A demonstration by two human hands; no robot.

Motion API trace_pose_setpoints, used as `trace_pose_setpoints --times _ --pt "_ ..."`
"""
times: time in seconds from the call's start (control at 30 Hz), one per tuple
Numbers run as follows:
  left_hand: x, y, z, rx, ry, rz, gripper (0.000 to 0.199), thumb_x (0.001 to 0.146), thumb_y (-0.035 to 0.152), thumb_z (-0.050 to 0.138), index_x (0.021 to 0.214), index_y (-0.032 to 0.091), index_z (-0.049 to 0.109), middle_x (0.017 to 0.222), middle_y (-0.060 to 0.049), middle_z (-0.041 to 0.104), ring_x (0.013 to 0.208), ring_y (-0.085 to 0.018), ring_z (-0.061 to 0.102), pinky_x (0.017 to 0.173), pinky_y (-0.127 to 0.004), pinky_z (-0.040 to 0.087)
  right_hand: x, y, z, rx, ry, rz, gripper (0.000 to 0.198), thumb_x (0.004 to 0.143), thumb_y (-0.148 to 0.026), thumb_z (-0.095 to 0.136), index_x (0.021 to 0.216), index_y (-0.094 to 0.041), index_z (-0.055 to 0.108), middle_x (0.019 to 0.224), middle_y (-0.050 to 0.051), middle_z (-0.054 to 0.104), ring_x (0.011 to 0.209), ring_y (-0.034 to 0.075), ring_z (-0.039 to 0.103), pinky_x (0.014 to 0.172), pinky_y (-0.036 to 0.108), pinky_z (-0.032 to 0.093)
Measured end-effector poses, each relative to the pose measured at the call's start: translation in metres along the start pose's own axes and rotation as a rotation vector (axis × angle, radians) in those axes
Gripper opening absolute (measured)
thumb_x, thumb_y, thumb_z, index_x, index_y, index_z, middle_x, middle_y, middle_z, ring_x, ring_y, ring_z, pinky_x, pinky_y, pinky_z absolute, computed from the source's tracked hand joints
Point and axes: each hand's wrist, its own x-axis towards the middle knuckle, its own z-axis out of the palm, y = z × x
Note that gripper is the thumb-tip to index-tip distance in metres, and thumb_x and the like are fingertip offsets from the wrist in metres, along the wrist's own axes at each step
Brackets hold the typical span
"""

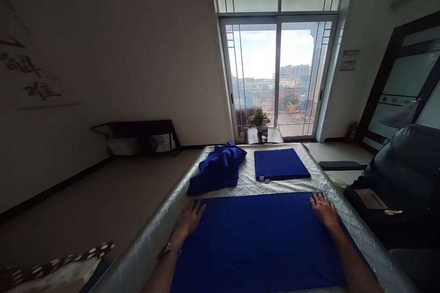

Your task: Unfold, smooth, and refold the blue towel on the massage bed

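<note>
Head view: spread blue cloth point(256, 242) at lower centre, easily creased.
On the mattress point(246, 186), the left hand point(189, 218) and right hand point(324, 209) are laid flat, well apart, at its upper corners, nothing gripped; wrinkles could be caused by uneven sliding, and the crumpled cloth point(222, 167) could be nudged by a forward push.

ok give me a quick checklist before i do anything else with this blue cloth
1. Left hand at the far left corner of the spread cloth: ok, palm down.
2. Right hand near its far right corner: ok, palm down.
3. Spread cloth smooth: ok, no large wrinkles show.
4. Folded cloth clear of it: ok, a strip of mattress shows between them.
5. Crumpled cloth laid flat: not ok, it is heaped.
6. Near left corner square: cannot tell, out of the picture.
</note>
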Motion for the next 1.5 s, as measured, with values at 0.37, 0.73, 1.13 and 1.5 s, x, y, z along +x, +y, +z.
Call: trace_pose_setpoints --times 0.37,0.73,1.13,1.5 --pt "0.037 0.172 0.000 -0.145 0.085 0.182 0.055 0.107 0.038 0.027 0.147 0.013 0.054 0.156 -0.015 0.052 0.148 -0.028 0.042 0.122 -0.042 0.035 0.000 -0.003 0.000 -0.011 -0.005 0.031 0.064 0.100 -0.042 0.023 0.161 -0.023 0.033 0.168 0.003 0.033 0.157 0.021 0.021 0.127 0.042 0.013" --pt "0.039 0.232 0.021 -0.269 0.073 0.321 0.052 0.108 0.035 0.030 0.156 0.019 0.043 0.160 -0.014 0.046 0.151 -0.027 0.037 0.122 -0.052 0.035 -0.003 -0.003 -0.001 -0.026 0.017 0.023 0.061 0.101 -0.035 0.024 0.160 -0.022 0.035 0.168 0.005 0.034 0.156 0.023 0.023 0.127 0.047 0.014" --pt "0.038 0.220 0.018 -0.279 0.100 0.370 0.054 0.108 0.034 0.030 0.159 0.018 0.036 0.158 -0.017 0.048 0.149 -0.030 0.040 0.118 -0.056 0.040 -0.050 -0.162 -0.031 0.258 -0.109 -0.516 0.061 0.102 -0.039 0.026 0.156 -0.015 0.041 0.164 0.006 0.039 0.154 0.020 0.030 0.126 0.035 0.019" --pt "0.027 0.223 0.016 -0.251 0.117 0.352 0.053 0.106 0.027 0.031 0.157 0.019 0.039 0.159 -0.014 0.048 0.149 -0.027 0.041 0.120 -0.053 0.039 -0.061 -0.213 -0.008 0.291 -0.157 -0.521 0.063 0.103 -0.039 0.023 0.160 -0.013 0.033 0.167 0.010 0.030 0.156 0.021 0.022 0.128 0.041 0.014"
